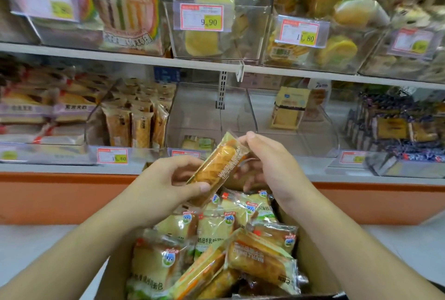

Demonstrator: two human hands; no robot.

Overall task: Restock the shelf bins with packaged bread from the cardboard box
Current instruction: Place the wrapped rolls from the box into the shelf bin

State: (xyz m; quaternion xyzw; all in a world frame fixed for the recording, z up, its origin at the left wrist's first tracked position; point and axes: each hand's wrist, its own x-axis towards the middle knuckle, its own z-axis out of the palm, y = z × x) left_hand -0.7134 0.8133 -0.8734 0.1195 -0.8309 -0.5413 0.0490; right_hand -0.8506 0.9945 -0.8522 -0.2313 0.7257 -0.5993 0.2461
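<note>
Both my hands hold one packaged waffle bread tilted above the cardboard box. My left hand grips its lower end between thumb and fingers. My right hand pinches its upper end, fingers curled behind the wrapper. The box below is filled with several packaged breads, some waffle packs, some toast packs. Straight ahead on the lower shelf stands a clear bin with little in it; left of it, a bin of matching waffle packs stands upright.
Clear bins of other breads and cakes fill the upper shelf, with price tags on their fronts. A bin at right holds a yellow pack. An orange base panel runs below the shelf.
</note>
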